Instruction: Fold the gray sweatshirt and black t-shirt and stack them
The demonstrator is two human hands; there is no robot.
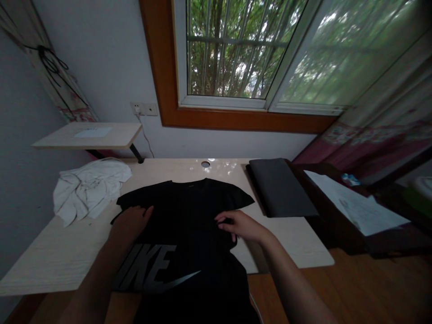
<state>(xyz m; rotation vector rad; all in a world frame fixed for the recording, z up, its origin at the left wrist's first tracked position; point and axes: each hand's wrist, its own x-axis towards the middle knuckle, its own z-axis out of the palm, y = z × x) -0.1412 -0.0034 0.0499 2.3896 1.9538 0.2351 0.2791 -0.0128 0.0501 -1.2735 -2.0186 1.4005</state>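
Note:
A black short-sleeved T-shirt (189,216) lies spread front side up on the pale desk, its collar at the far side. A large grey letter print and a light swoosh show across its lower part. My left hand (135,219) rests on the shirt's left side below the sleeve, fingers partly apart and pointing inward. On the right side, my right hand (238,224) hovers at or touches the cloth below the other sleeve, its fingers loosely bent and apart. Dark fabric runs past the desk's near edge, and where the shirt ends there is unclear.
A crumpled white cloth (89,186) lies at the desk's left, beneath a small raised shelf (118,137). A dark flat laptop-like case (281,186) sits at the right. Beyond it, a paper sheet (357,204) rests on a dark surface. The desk (290,240) stands below a window.

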